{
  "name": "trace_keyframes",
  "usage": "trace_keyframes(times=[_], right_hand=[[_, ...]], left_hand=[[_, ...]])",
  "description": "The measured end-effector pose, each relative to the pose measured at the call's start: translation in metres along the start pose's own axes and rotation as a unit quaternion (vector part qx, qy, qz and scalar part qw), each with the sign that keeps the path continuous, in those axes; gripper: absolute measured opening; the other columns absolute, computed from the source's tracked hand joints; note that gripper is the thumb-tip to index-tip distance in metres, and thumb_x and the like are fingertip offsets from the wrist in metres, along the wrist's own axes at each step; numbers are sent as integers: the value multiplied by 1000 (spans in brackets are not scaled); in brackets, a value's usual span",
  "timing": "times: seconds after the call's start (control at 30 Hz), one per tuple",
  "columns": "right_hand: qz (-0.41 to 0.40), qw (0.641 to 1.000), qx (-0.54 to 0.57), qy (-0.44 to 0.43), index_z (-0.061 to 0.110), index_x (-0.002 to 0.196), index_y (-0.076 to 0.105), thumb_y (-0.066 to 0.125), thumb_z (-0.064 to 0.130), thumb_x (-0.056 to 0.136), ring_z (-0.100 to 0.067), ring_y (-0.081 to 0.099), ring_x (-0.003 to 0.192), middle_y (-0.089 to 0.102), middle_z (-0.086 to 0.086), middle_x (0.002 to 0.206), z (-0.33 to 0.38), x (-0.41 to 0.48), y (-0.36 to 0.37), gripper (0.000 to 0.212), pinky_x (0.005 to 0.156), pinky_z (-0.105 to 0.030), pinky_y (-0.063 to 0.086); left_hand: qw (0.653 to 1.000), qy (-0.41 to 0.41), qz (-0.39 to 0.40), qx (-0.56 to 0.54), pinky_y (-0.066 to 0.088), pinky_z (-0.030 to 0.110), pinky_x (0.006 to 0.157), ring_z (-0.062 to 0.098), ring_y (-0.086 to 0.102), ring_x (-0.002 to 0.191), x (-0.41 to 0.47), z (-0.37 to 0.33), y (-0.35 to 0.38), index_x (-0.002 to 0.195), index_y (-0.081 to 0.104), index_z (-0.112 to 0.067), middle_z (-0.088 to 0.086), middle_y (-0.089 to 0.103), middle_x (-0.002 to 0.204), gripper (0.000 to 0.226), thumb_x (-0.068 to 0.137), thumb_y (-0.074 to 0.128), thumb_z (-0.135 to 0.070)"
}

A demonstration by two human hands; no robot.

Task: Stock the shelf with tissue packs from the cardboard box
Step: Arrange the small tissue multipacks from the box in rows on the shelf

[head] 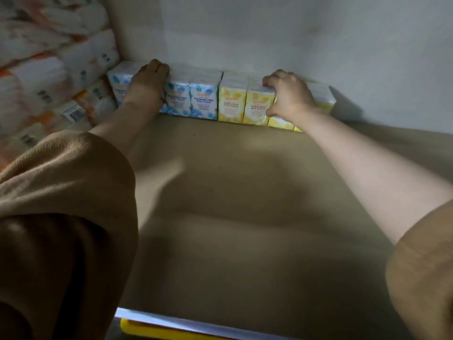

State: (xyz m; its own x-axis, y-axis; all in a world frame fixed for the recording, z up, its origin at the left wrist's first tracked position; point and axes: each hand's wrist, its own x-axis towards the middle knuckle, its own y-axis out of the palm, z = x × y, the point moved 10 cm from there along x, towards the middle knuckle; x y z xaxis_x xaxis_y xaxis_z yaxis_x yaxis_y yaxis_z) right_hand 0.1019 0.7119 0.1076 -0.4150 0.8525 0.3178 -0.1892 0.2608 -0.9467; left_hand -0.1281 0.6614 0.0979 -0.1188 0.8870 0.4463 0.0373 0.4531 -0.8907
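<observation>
Head view showed the tissue packs standing upright in one row at the back of the shelf [220, 192], against the rear wall [269, 33]. The blue packs [203, 104] filled the left part of the row and the yellow packs [231, 104] the right part, the two groups touching. The left hand [147, 82] lay over the blue packs near the row's left end, its fingers curled over their tops. The right hand [289, 94] gripped the yellow packs near the right end, fingers hooked over the top and thumb on the front face. Both forearms reached out of tan sleeves [73, 192]. Larger orange-printed bundles [49, 69] were stacked at the left, and a yellow strip [171, 327] ran below the shelf's front edge.
</observation>
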Motion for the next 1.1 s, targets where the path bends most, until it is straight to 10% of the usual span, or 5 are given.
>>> trace_keyframes(times=[0.47, 1.1], right_hand=[[66, 995, 69, -20, 8, 113, 65, 74, 17, 74, -32, 58, 111, 63, -17, 122, 53, -41, -26, 41, 94, -34, 46], [228, 894, 200, -329, 10, 114, 64, 65, 20, 80, -26, 58, 109, 65, -9, 117, 315, -322, -38, 35, 92, -33, 48]], left_hand=[[992, -20, 124, -15, 41, 34, 99, 34, 53, 118, -68, -9, -47, 121, 58, -2, 22, 57, 128, 39, 83, 63, -9], [956, -186, 229, -11, 48, 35, 91, 24, 60, 108, -432, 28, -142, 115, 62, -13, 3, 59, 122, 29, 87, 57, -14]])
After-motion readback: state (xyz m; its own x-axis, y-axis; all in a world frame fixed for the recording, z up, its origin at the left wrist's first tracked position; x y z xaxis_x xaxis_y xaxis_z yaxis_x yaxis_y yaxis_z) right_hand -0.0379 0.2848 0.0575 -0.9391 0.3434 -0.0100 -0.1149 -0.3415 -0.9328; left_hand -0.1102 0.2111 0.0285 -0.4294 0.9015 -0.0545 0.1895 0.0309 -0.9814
